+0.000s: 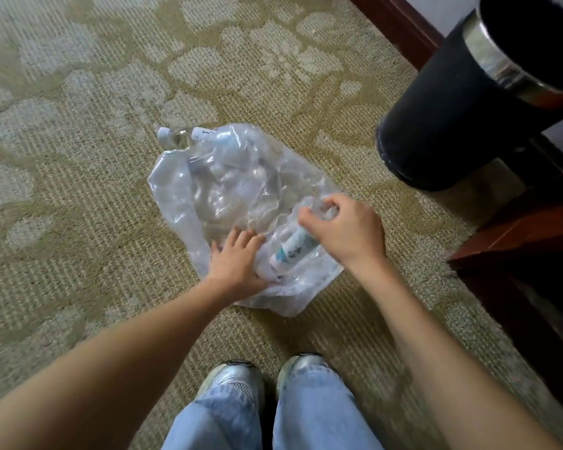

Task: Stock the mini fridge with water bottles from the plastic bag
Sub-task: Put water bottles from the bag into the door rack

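Bottles sit inside the clear bag point(241, 203), which lies on the carpet point(78, 157) at the middle of the head view, just ahead of the shoes point(231, 378). One labelled bottle point(294, 247) lies at the bag's 5 o'clock end, and two caps point(165, 134) poke out at 11 o'clock. Left hand point(238, 263) is spread flat, pressing the plastic beside that bottle. Right hand point(345, 230) is curled over the bottle's upper end, pinching crumpled plastic. A black bin point(452, 108) stands at 2 o'clock; no fridge is visible. This looks like the first step, getting a bottle out. Next calls for finding the bag's mouth and drawing the bottle free.
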Available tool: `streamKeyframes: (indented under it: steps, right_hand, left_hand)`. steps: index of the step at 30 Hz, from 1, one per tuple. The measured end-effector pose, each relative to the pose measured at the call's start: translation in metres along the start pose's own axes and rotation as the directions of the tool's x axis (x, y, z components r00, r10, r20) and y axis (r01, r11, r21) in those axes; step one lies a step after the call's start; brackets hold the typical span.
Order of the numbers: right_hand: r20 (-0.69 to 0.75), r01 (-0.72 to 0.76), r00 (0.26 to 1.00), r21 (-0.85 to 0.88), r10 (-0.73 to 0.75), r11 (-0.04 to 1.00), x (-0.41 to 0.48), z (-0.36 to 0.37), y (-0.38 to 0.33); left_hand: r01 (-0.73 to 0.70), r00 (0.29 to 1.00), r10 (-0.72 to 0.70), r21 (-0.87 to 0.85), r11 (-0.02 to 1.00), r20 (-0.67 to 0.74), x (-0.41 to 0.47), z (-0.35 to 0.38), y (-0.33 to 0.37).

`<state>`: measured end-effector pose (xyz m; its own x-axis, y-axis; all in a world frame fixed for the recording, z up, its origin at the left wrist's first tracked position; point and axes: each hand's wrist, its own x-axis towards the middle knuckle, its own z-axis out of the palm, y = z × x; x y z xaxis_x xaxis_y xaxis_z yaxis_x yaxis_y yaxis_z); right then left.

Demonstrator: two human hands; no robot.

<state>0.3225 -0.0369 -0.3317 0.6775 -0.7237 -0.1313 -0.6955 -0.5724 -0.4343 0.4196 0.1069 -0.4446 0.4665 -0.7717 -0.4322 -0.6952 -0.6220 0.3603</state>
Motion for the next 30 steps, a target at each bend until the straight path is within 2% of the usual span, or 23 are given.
streamKeyframes:
  steps: [2, 4, 6, 8, 11, 15, 19, 21, 22, 25, 27, 30]
  right_hand:
    - [0.028, -0.057, 0.998, -0.032, 0.058, 0.998, 0.017, 0.010, 0.002]
    - [0.017, -0.055, 0.998, -0.077, 0.056, 0.996, 0.023, 0.020, -0.001]
    - [0.046, -0.078, 0.996, -0.059, 0.081, 0.995, 0.027, 0.026, -0.001]
    - [0.136, -0.104, 0.985, -0.016, 0.105, 0.994, 0.027, 0.025, 0.004]
    - [0.226, -0.126, 0.968, 0.075, 0.107, 0.989, 0.020, 0.023, 0.017]
    - [0.205, -0.223, 0.963, 0.242, 0.175, 0.944, -0.001, 0.034, 0.027]
    - [0.165, -0.320, 0.947, 0.394, 0.276, 0.862, -0.020, 0.041, 0.029]
    - [0.169, -0.380, 0.924, 0.506, 0.343, 0.775, -0.025, 0.035, 0.038]
    - [0.186, -0.416, 0.905, 0.586, 0.384, 0.696, -0.027, 0.030, 0.043]
    - [0.331, -0.510, 0.820, 0.793, 0.466, 0.334, -0.029, 0.018, 0.048]
    - [0.413, -0.526, 0.797, 0.833, 0.442, 0.170, -0.024, 0.018, 0.038]
    - [0.492, -0.560, 0.782, 0.824, 0.384, 0.084, -0.020, 0.029, 0.016]
  left_hand:
    - [-0.025, 1.000, 0.022, -0.227, 0.974, -0.016, -0.002, -0.005, 0.009]
    - [-0.080, 0.995, 0.032, -0.529, 0.845, -0.099, -0.009, -0.007, 0.027]
    - [-0.101, 0.977, -0.045, -0.641, 0.761, -0.208, -0.013, -0.004, 0.043]
    - [-0.091, 0.951, -0.108, -0.594, 0.799, -0.291, -0.012, 0.001, 0.048]
    - [-0.082, 0.952, -0.089, -0.523, 0.848, -0.293, -0.006, 0.004, 0.045]
    - [-0.098, 0.958, -0.024, -0.408, 0.908, -0.285, -0.010, 0.014, 0.032]
    - [-0.086, 0.958, -0.064, -0.489, 0.868, -0.280, -0.015, 0.025, 0.012]
    - [0.007, 0.959, -0.175, -0.600, 0.800, -0.222, -0.017, 0.025, 0.001]
    - [0.049, 0.951, -0.234, -0.650, 0.758, -0.201, -0.017, 0.024, -0.004]
    - [0.127, 0.940, -0.328, -0.788, 0.602, -0.099, -0.016, 0.011, -0.001]
    - [0.049, 0.934, -0.336, -0.886, 0.461, -0.123, -0.016, -0.003, 0.022]
    - [-0.151, 0.900, -0.327, -0.911, 0.385, -0.288, -0.020, -0.022, 0.066]
